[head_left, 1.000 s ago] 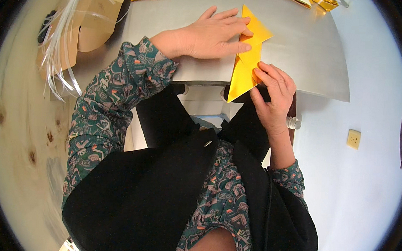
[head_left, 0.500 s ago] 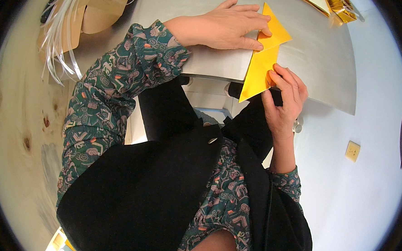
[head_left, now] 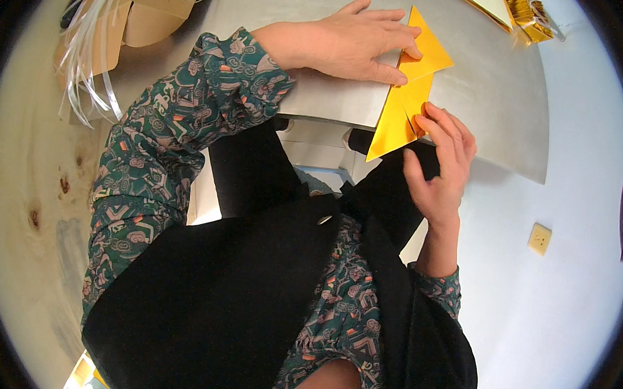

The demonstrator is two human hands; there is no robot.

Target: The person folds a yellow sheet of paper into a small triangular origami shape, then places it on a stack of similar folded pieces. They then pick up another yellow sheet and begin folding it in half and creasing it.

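A folded sheet of gold-yellow paper [head_left: 410, 94] lies on the metal table's near part, with pointed ends at top and bottom and its lower tip sticking out past the table edge. My left hand [head_left: 354, 45] rests on the paper's left side, fingers stretched out, with the thumb and a fingertip pressing on it. At the paper's lower right edge is my right hand [head_left: 440, 155]. Its fingertips touch a folded flap there, while the thumb stands apart below. A slit shows between that flap and the lower point.
The grey metal table [head_left: 495, 112] ends just in front of my lap. Top right are a stack of sheets [head_left: 487, 3] and a bundle of folded gold paper [head_left: 530, 19]. An open cardboard box [head_left: 155, 14] with white plastic strips [head_left: 97, 49] stands at the upper left.
My right thumb has come away from the paper's edge, and the fingers have loosened at the lower flap. The left hand stays on the paper.
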